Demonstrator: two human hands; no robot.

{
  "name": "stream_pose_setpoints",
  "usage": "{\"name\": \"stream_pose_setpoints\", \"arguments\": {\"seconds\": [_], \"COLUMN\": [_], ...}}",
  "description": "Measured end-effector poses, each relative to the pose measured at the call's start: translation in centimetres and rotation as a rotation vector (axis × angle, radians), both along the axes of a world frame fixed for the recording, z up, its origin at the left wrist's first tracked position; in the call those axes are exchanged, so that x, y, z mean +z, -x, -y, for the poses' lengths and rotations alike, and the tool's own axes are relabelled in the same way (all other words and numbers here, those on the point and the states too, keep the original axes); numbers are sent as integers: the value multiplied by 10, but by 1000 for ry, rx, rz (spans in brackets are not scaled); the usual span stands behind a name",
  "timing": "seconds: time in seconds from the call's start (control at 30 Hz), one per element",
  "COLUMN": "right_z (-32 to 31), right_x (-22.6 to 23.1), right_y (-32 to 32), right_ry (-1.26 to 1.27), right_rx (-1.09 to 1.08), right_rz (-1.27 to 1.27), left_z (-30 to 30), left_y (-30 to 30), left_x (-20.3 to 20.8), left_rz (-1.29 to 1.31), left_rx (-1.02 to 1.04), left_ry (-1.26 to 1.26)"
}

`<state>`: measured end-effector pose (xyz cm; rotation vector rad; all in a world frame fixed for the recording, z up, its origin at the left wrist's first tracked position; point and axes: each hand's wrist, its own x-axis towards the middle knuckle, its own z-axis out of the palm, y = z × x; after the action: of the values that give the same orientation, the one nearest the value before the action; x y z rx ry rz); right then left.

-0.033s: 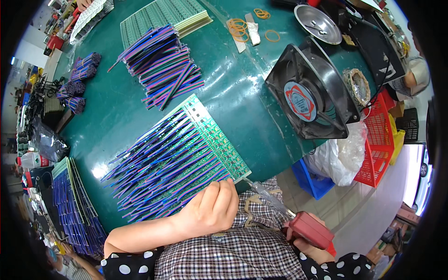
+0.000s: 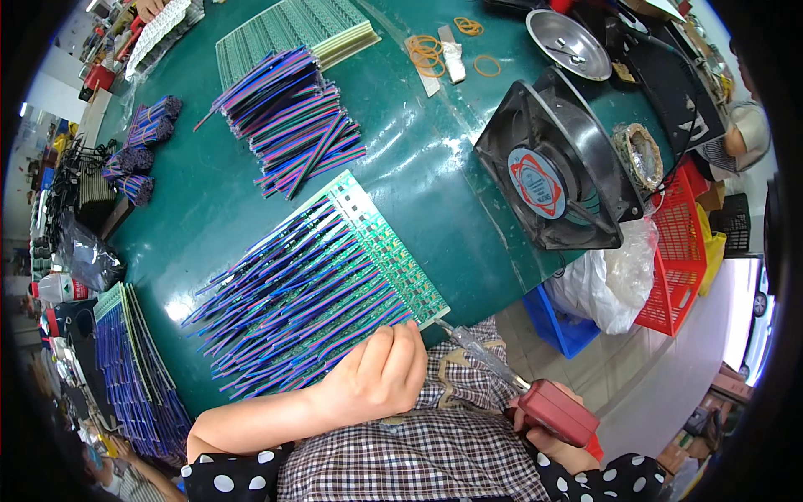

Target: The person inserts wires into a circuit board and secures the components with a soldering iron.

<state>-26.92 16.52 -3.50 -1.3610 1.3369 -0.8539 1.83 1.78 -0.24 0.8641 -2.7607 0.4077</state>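
Note:
A green circuit board (image 2: 391, 256) lies on the table, with rows of blue, pink and black wires (image 2: 288, 289) fanning leftward from it. At its near right corner my left hand (image 2: 376, 372) is closed, thumb and fingers pinched together over the board's edge. Whatever the fingertips hold is hidden by the hand. My right hand (image 2: 548, 435) grips a soldering gun (image 2: 559, 412) with a dark red body and a clear-sleeved barrel. Its thin metal tip reaches the same board corner, close to my left fingertips; exact contact is too small to tell.
Loose cut wires (image 2: 293, 121) are heaped beyond the board, against stacked bare boards (image 2: 288, 29). Right stands a black fan (image 2: 556, 167); behind it are a metal dish (image 2: 569, 42) and rubber bands (image 2: 427, 54). Wired boards (image 2: 138, 368) stand far left. A red crate (image 2: 673, 259) is right.

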Motion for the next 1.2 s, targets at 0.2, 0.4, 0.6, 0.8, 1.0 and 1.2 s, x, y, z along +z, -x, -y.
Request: {"name": "stream_pose_setpoints", "arguments": {"seconds": [0.2,0.4,0.6,0.8,1.0,1.2], "right_z": [7,26,28,11,-2,-4], "right_x": [0,6,2,-3,-3,-3], "right_y": [-5,-13,-14,-8,-9,-11], "right_ry": [-21,230,259,90,76,-167], "right_rx": [35,87,94,49,-33,-286], "right_rz": [-13,-234,-173,-179,-339,482], "left_z": [1,3,0,2,-2,-18], "left_y": [0,0,1,2,4,-8], "left_x": [-1,4,0,0,3,11], "left_rz": [4,-45,19,30,36,-34], "left_rx": [-5,-30,-31,-43,-20,462], "left_ry": [25,-31,25,60,31,-302]}}
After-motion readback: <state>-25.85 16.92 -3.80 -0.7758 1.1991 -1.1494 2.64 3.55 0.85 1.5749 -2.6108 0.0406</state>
